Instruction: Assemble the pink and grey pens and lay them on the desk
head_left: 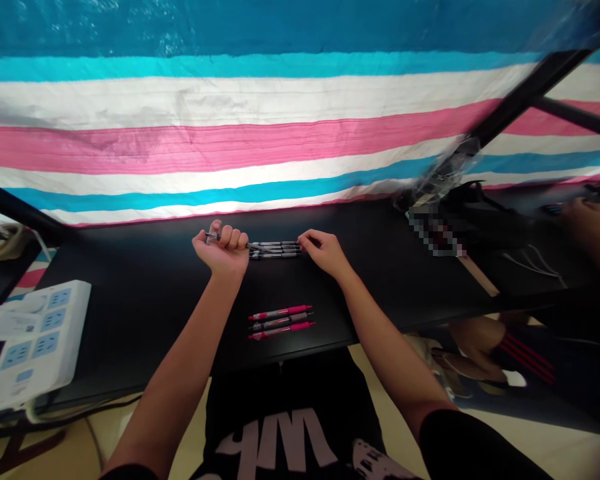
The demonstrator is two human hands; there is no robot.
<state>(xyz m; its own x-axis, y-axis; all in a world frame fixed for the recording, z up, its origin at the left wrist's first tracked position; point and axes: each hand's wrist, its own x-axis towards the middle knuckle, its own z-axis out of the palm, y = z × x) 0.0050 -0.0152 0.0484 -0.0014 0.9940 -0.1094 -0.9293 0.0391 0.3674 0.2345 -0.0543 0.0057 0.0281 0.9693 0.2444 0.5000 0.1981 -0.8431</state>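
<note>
My left hand (223,252) is closed around a slim dark pen (213,235), whose end sticks out between the thumb and fingers. Just to its right, several black-and-clear pens (275,251) lie side by side on the black table (155,293). My right hand (325,250) pinches at the right end of the top pen in that row; its fingertips hide the pen's end. Closer to me lie a red pen (280,312), a dark grey pen (280,321) and a second red pen (282,331), roughly parallel and apart from both hands.
A white power strip (75,333) with plugs stands at the left table edge. A striped sheet (280,147) hangs behind the table. To the right are a clear plastic bag (453,170), a wooden strip (480,275) and another person's hand (587,217).
</note>
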